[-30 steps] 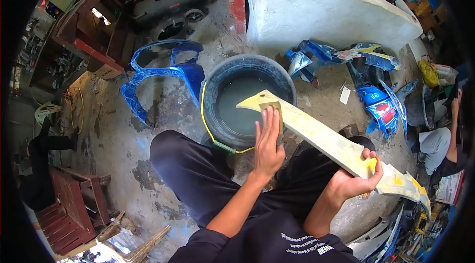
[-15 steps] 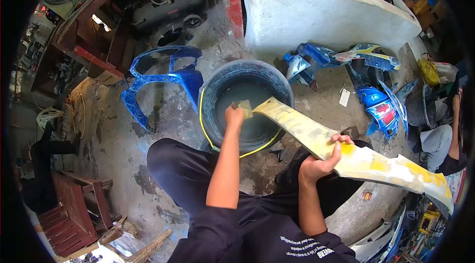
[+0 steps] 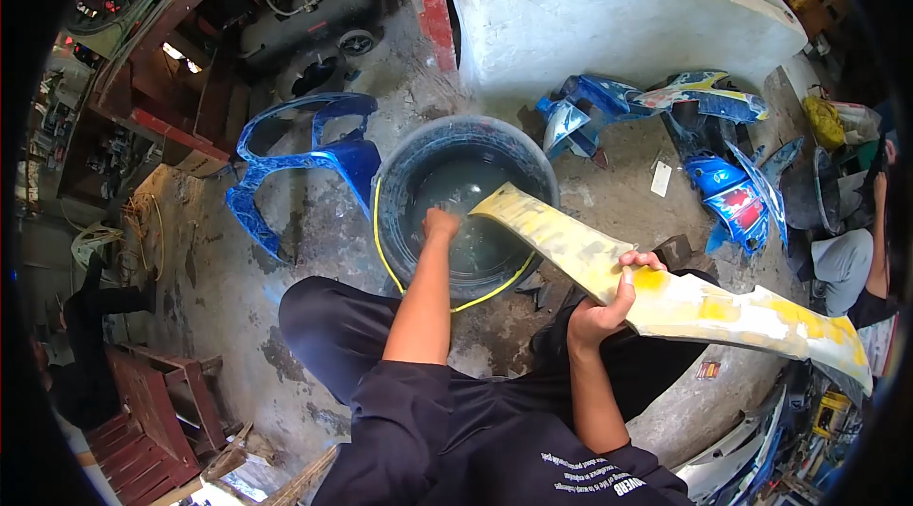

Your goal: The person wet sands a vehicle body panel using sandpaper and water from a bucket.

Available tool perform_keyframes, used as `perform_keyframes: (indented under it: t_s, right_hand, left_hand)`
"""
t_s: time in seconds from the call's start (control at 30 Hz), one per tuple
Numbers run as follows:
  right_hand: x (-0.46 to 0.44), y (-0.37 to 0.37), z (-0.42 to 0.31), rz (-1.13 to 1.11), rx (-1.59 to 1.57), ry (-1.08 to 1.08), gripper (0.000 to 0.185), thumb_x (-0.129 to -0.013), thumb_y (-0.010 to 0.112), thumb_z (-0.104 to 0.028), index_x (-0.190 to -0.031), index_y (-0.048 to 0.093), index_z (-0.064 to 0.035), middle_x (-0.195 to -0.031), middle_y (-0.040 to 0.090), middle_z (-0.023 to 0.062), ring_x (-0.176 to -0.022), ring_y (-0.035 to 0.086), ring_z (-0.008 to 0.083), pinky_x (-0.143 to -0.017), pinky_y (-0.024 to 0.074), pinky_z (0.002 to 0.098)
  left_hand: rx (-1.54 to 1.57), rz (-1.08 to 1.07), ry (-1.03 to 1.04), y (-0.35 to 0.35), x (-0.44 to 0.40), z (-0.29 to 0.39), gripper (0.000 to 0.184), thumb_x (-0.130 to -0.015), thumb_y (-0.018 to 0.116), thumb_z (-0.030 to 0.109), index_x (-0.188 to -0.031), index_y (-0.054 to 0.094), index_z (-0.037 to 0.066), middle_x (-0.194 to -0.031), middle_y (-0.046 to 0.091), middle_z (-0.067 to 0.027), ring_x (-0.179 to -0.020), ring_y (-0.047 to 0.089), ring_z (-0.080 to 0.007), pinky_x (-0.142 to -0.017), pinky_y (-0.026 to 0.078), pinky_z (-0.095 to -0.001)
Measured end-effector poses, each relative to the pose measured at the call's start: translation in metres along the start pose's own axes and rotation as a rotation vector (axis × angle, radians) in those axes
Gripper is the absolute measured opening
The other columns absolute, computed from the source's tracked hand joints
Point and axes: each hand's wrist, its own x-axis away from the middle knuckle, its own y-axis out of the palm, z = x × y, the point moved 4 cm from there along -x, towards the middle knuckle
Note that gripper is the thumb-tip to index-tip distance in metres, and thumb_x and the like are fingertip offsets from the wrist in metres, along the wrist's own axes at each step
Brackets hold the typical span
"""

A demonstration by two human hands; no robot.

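My left hand (image 3: 440,223) is closed and lowered to the grey water in a large dark bucket (image 3: 392,156). The yellowish piece of sandpaper it held a moment ago is hidden behind the fist or in the water. With my right hand (image 3: 609,308) I grip a long curved body panel (image 3: 561,238), patched in yellow, white and grey. My thumb lies on its top face, and its narrow end reaches over the bucket. The bucket's yellow handle (image 3: 378,240) hangs down on the near side.
A blue fairing frame (image 3: 328,162) lies left of the bucket. More blue fairings (image 3: 728,192) lie at right, near a white low wall (image 3: 618,26). A red wooden stool (image 3: 157,411) stands at lower left. Another person's leg (image 3: 842,263) shows at far right.
My left hand has moved down to the water, and the sandpaper has gone out of sight. The panel stays in my right hand, and the view has shifted slightly.
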Motion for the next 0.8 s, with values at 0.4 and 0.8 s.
perform_keyframes:
  t_s: [0.4,0.8]
  right_hand:
    - [-0.007,-0.003,0.0,-0.188,0.336,-0.116,0.058,-0.084,0.058,0.005,-0.137,0.036,-0.0013,-0.12,0.048,0.0108,-0.111,0.052,0.0225,-0.111,0.0361,0.0403]
    - [-0.02,-0.041,0.014,-0.133,-0.067,-0.002,0.062,-0.076,0.048,-0.002,-0.137,0.038,0.0017,-0.119,0.052,0.0124,-0.113,0.053,0.0254,-0.127,0.0214,0.0461]
  left_hand:
    - [0.301,-0.197,0.4,-0.016,0.065,0.022,0.039,-0.092,0.057,0.006,-0.129,0.066,0.0,-0.118,0.071,-0.0201,-0.106,0.069,-0.0293,-0.09,0.055,-0.0388]
    - [0.169,-0.17,1.048,-0.033,0.251,0.069,0.081,-0.072,0.045,-0.013,-0.148,0.057,0.012,-0.155,0.052,-0.0126,-0.147,0.045,-0.0333,-0.123,0.029,-0.0558]
